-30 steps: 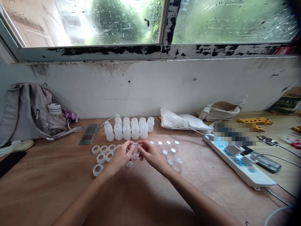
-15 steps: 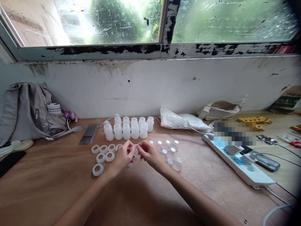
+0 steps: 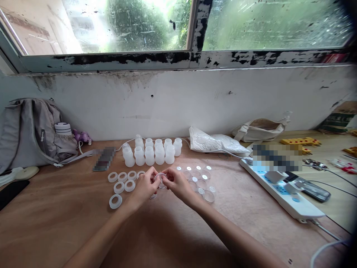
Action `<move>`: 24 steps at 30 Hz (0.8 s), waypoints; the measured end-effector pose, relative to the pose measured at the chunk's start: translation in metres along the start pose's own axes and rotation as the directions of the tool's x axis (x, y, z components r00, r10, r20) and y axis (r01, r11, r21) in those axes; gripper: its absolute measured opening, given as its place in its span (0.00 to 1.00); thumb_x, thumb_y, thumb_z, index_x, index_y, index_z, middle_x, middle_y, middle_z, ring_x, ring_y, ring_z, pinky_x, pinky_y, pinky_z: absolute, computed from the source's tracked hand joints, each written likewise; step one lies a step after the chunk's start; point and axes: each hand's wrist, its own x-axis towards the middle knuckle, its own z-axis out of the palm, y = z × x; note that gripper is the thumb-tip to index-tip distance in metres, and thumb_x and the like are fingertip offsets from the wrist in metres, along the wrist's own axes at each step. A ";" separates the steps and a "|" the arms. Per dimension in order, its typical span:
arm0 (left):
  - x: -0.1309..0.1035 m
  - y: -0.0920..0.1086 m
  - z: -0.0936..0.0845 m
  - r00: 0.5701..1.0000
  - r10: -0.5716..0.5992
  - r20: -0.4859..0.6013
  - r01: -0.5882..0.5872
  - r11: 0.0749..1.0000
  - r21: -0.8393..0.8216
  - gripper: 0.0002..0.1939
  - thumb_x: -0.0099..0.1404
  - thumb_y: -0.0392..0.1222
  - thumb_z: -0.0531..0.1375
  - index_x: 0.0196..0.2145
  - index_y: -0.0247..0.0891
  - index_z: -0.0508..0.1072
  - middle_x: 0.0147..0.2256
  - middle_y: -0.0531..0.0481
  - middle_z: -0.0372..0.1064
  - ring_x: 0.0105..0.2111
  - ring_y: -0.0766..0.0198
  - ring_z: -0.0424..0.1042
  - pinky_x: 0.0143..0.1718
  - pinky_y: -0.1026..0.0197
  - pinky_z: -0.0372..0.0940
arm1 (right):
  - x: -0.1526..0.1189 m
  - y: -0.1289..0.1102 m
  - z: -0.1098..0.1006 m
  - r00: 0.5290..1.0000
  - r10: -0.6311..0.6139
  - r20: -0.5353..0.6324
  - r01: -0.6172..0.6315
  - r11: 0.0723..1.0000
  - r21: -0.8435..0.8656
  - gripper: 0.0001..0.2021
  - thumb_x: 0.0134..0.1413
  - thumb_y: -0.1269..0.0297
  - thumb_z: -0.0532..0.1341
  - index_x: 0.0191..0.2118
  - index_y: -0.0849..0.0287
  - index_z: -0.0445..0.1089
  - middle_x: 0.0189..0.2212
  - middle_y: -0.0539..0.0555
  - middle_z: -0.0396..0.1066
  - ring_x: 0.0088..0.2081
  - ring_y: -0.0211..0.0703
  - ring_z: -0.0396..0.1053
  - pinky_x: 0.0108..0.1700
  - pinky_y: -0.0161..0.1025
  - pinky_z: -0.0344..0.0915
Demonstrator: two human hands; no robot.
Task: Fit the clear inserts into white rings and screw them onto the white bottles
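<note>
My left hand (image 3: 147, 183) and my right hand (image 3: 175, 181) meet at the middle of the table, fingers pinched on opposite sides of a translucent plastic ring (image 3: 160, 174). The ring is raised and its upper curve shows between my fingertips. Left of my hands lie several similar frosted rings (image 3: 119, 187). To the right are clear round covers (image 3: 209, 196) and small white discs (image 3: 201, 191). Several frosted white bottles (image 3: 150, 155) stand in rows behind my hands. Clear pieces under my fingers are partly hidden.
A grey backpack (image 3: 33, 130) sits at the left by a blurred flat packet (image 3: 104, 159). White plastic bags (image 3: 217, 142) lie at the back. A white power strip (image 3: 287, 193) with plugs and cables runs along the right, near yellow parts (image 3: 301, 142).
The piece between my fingertips has tilted, so its curved rim now shows more plainly. Both hands stay in nearly the same place, and the view shifts slightly.
</note>
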 end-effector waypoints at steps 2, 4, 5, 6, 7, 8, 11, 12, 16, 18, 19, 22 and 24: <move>0.000 0.000 0.001 1.000 0.011 -0.007 -0.011 1.000 0.011 0.07 0.58 0.43 0.51 0.26 0.39 0.60 0.17 0.58 0.62 0.15 0.70 0.62 0.18 0.69 0.54 | -0.001 -0.001 0.000 0.999 -0.018 -0.028 0.016 0.999 -0.038 0.05 0.47 0.66 0.54 0.28 0.60 0.66 0.17 0.47 0.62 0.21 0.33 0.59 0.20 0.29 0.53; 0.000 0.000 0.001 1.000 0.011 -0.003 -0.011 1.000 -0.002 0.08 0.58 0.44 0.51 0.26 0.38 0.61 0.17 0.58 0.62 0.15 0.70 0.63 0.18 0.69 0.55 | -0.001 -0.003 0.000 0.998 -0.041 -0.053 0.037 0.997 -0.068 0.04 0.46 0.67 0.55 0.27 0.60 0.65 0.18 0.46 0.61 0.21 0.32 0.58 0.20 0.29 0.52; 0.000 0.000 0.001 1.000 0.004 0.002 -0.004 1.000 -0.016 0.08 0.58 0.45 0.51 0.27 0.38 0.62 0.17 0.57 0.63 0.16 0.70 0.63 0.18 0.69 0.55 | -0.001 -0.003 0.000 0.997 -0.050 -0.061 0.045 0.996 -0.073 0.04 0.47 0.67 0.54 0.27 0.60 0.65 0.17 0.46 0.61 0.20 0.32 0.58 0.20 0.29 0.52; 0.000 0.000 0.000 1.000 -0.007 0.007 0.007 0.999 -0.033 0.09 0.59 0.46 0.51 0.28 0.38 0.62 0.18 0.57 0.63 0.16 0.70 0.64 0.18 0.69 0.55 | -0.001 -0.004 -0.001 0.997 -0.056 -0.060 0.052 0.996 -0.069 0.04 0.47 0.68 0.54 0.28 0.60 0.64 0.17 0.46 0.60 0.20 0.32 0.58 0.20 0.29 0.52; 0.001 0.001 0.000 1.000 -0.019 0.009 0.019 0.999 -0.049 0.09 0.59 0.46 0.50 0.29 0.38 0.63 0.18 0.57 0.63 0.16 0.69 0.64 0.18 0.69 0.56 | 0.000 -0.004 -0.002 0.997 -0.060 -0.051 0.057 0.997 -0.056 0.04 0.47 0.68 0.53 0.29 0.60 0.64 0.17 0.46 0.60 0.20 0.32 0.58 0.20 0.29 0.53; 0.001 0.001 -0.001 1.000 -0.029 0.005 0.029 0.998 -0.061 0.09 0.59 0.46 0.50 0.30 0.38 0.63 0.19 0.57 0.64 0.16 0.69 0.65 0.18 0.68 0.56 | 0.000 -0.004 -0.002 0.997 -0.062 -0.035 0.060 0.998 -0.036 0.05 0.48 0.68 0.53 0.31 0.59 0.64 0.18 0.46 0.60 0.20 0.33 0.59 0.21 0.30 0.54; 0.002 0.002 -0.002 1.000 -0.013 -0.024 0.012 0.999 -0.044 0.08 0.58 0.45 0.52 0.33 0.40 0.63 0.22 0.56 0.65 0.18 0.69 0.65 0.19 0.68 0.56 | 0.002 -0.001 -0.003 0.999 -0.051 0.013 0.050 0.998 0.037 0.08 0.46 0.71 0.52 0.35 0.59 0.63 0.20 0.47 0.63 0.21 0.33 0.61 0.21 0.30 0.58; 0.002 0.003 -0.002 0.999 0.004 -0.032 -0.005 1.000 -0.022 0.08 0.57 0.44 0.52 0.34 0.40 0.63 0.22 0.56 0.65 0.19 0.69 0.65 0.19 0.68 0.56 | 0.002 0.000 -0.003 0.999 -0.044 0.022 0.043 0.998 0.052 0.09 0.45 0.73 0.51 0.35 0.59 0.63 0.21 0.47 0.63 0.21 0.33 0.61 0.21 0.30 0.58; 0.000 0.006 0.000 0.996 0.060 -0.061 -0.056 0.996 0.068 0.06 0.55 0.39 0.53 0.33 0.40 0.64 0.22 0.57 0.64 0.21 0.69 0.63 0.22 0.69 0.55 | 0.001 0.002 0.000 0.998 -0.060 0.003 0.060 0.998 0.030 0.09 0.43 0.75 0.52 0.34 0.59 0.62 0.20 0.46 0.63 0.21 0.32 0.60 0.21 0.29 0.56; -0.001 0.007 0.001 0.994 0.074 -0.081 -0.066 0.993 0.097 0.05 0.54 0.37 0.53 0.31 0.40 0.63 0.22 0.57 0.62 0.21 0.70 0.62 0.23 0.69 0.55 | 0.000 0.001 0.001 0.996 -0.089 -0.023 0.088 0.996 -0.013 0.08 0.42 0.75 0.52 0.31 0.58 0.62 0.19 0.45 0.61 0.20 0.32 0.58 0.21 0.29 0.53; -0.002 0.007 0.002 0.993 0.080 -0.089 -0.070 0.991 0.111 0.04 0.54 0.37 0.53 0.31 0.40 0.63 0.21 0.57 0.62 0.21 0.70 0.62 0.23 0.68 0.55 | -0.001 0.000 0.001 0.994 -0.101 -0.033 0.100 0.995 -0.029 0.07 0.42 0.75 0.52 0.30 0.59 0.62 0.18 0.45 0.61 0.20 0.32 0.58 0.21 0.29 0.52; -0.002 0.007 0.002 0.991 0.088 -0.102 -0.074 0.988 0.138 0.03 0.54 0.35 0.52 0.29 0.40 0.62 0.20 0.58 0.59 0.20 0.70 0.60 0.23 0.69 0.53 | -0.003 -0.003 0.001 0.992 -0.122 -0.044 0.120 0.992 -0.035 0.06 0.42 0.75 0.53 0.29 0.59 0.61 0.19 0.46 0.61 0.20 0.32 0.58 0.20 0.29 0.52; -0.002 0.007 0.001 0.992 0.074 -0.104 -0.060 0.989 0.133 0.04 0.54 0.36 0.52 0.30 0.40 0.62 0.19 0.59 0.58 0.19 0.71 0.59 0.21 0.69 0.52 | -0.003 -0.003 0.001 0.992 -0.123 -0.025 0.123 0.992 -0.020 0.06 0.44 0.74 0.52 0.31 0.59 0.62 0.19 0.46 0.63 0.21 0.33 0.59 0.21 0.29 0.53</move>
